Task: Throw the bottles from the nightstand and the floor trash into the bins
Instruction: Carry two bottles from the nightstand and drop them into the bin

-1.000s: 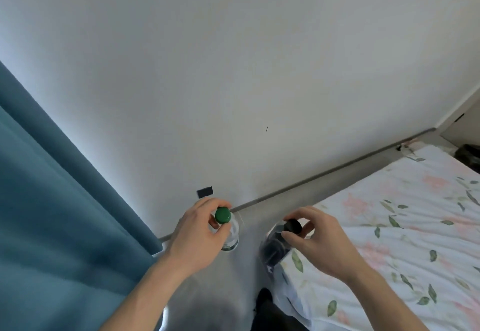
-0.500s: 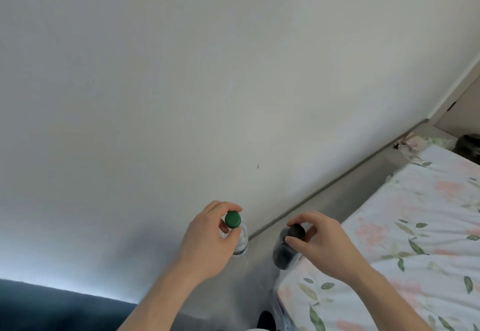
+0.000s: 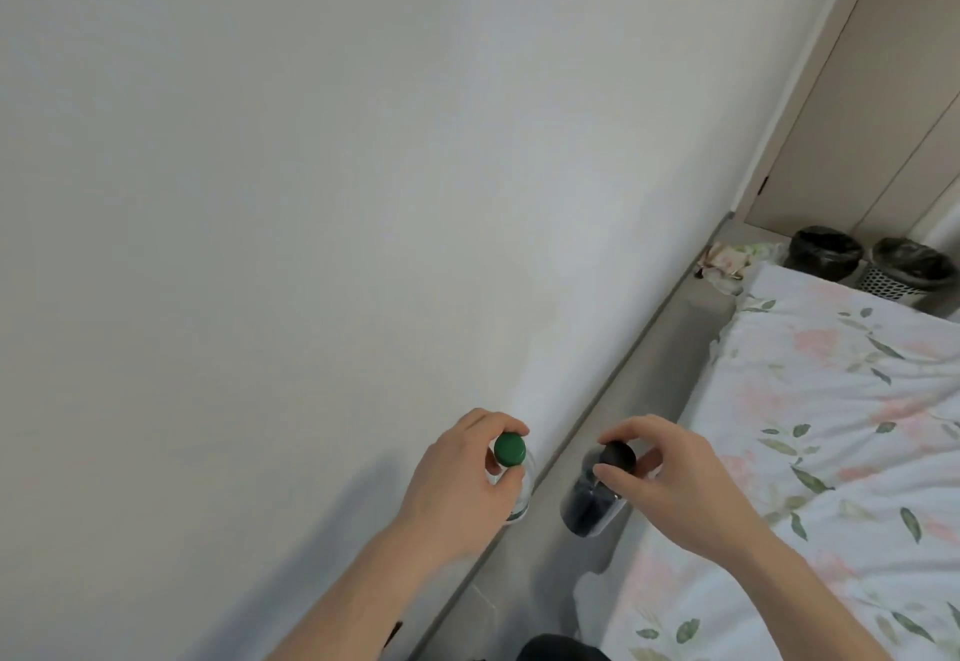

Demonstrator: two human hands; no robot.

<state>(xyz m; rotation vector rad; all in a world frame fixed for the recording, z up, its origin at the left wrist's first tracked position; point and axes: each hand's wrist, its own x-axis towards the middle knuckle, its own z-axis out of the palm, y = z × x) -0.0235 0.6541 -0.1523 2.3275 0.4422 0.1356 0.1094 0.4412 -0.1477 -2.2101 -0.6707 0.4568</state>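
Left hand [image 3: 457, 484]: lower middle of the frame, fingers and thumb curled round the neck of the clear bottle [image 3: 514, 491], pinching it just under the green cap [image 3: 509, 449].
Clear bottle: hangs from the left hand, cap toward the camera, body pointing down along the foot of the white wall [image 3: 311, 193].
Right hand [image 3: 670, 494]: lower middle of the frame, to the right of the left hand, fingertips and thumb pinching the black cap [image 3: 618, 455] of the dark bottle [image 3: 589, 507].
Dark bottle: held from above, body pointing down over the strip of grey floor [image 3: 670, 374] between wall and bed.
Hands relative to each other: side by side, apart, each with its own bottle; the bottles do not touch.
Bed [image 3: 831, 426]: right side of the frame, covered with a pale sheet printed with pink flowers and green leaves; the right forearm crosses its near corner.
Floor trash [image 3: 727, 265]: a small heap of crumpled wrappers and paper at the far end of the floor strip, right of centre, beside the far corner of the bed.
Bins: two at the upper right edge, past the bed, standing just beside each other, both lined with black bags; the left bin [image 3: 823, 252] is dark, the right bin [image 3: 906, 271] has a white perforated wall.
Cupboard doors [image 3: 857, 89]: beige panels in the upper right corner, behind the bins.
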